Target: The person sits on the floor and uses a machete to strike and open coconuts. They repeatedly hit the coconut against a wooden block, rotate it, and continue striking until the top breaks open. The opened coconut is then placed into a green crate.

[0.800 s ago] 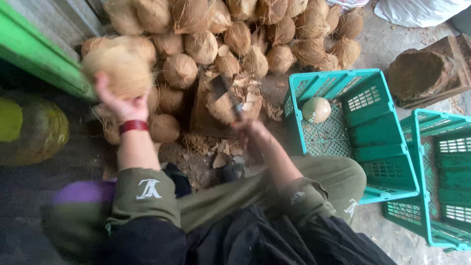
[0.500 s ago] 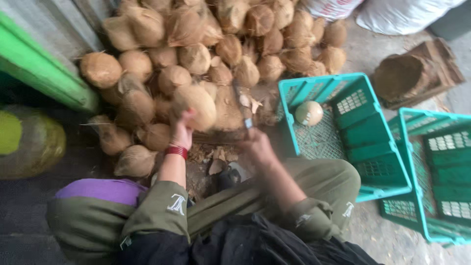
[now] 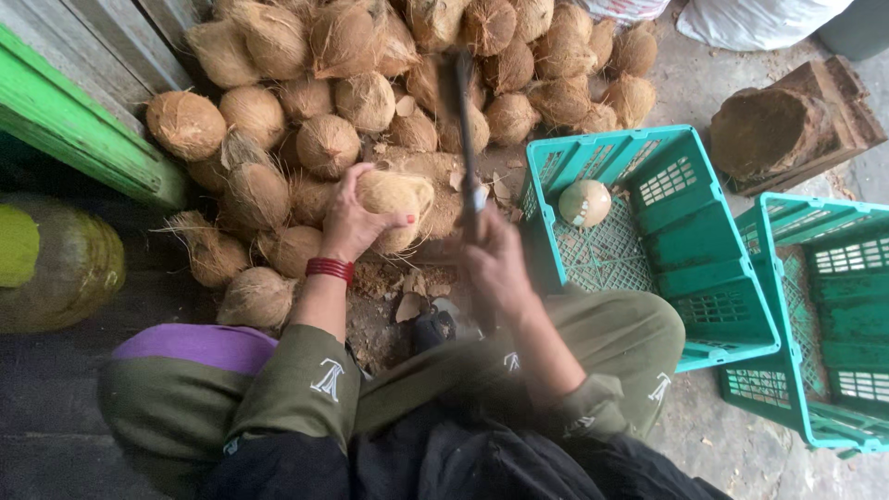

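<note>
Since the earlier frame, we are lowering the husked coconut (image 3: 396, 209) from beside the pile onto the chopping block (image 3: 435, 185), and we are raising the cleaver (image 3: 463, 130) blade-up over it. Our left hand (image 3: 352, 218) is gripping the coconut's left side, fingers curled round it; our right hand (image 3: 495, 264) is clenching the cleaver's handle, blurred with motion. Far behind, the coconut pile (image 3: 370, 83) is lying heaped; right of us, a peeled coconut (image 3: 584, 202) is sitting in the teal crate (image 3: 648, 222). We are judging the risk thus: our left fingers are lying close to the strike line, and a glancing blow off the round husk could be reaching them.
</note>
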Motion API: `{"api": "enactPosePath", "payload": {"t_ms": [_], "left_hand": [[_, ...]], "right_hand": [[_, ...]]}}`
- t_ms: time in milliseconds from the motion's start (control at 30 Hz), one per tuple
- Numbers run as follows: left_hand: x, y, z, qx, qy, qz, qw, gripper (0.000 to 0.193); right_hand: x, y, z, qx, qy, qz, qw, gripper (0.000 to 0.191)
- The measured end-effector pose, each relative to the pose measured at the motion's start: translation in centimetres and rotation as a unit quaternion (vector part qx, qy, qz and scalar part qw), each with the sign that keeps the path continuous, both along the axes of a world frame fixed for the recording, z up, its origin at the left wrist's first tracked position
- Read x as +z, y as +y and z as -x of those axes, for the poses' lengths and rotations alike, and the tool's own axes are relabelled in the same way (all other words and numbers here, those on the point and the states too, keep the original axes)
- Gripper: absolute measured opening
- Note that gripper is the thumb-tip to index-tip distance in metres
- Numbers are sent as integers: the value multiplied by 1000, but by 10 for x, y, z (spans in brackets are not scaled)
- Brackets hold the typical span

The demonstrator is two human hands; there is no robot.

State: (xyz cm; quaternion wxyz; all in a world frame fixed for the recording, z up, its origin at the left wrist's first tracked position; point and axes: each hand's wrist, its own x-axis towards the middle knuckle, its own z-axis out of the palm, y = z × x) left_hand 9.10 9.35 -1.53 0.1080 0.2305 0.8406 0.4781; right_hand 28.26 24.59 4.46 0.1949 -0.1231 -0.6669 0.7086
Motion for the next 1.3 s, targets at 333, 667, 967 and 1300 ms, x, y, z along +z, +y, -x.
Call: {"api": "enactPosePath", "payload": {"t_ms": [333,667,967,1300], "left_hand": [[-7,3,-11,-30,133,61,989,100],[-22,-9,-13,-10,204,39,978,102],[-6,-2,-18,24,181,100,978,95],[1,3,-4,88,-172,-144,971,101]], "right_hand": [[-50,-25,-1,44,-312,55,948,12],[45,-3,-19,-3,114,-157,981,13],[-113,-29,-11,8,-296,164,941,4],[7,1,-23,-35,-128,-27,991,19]]}}
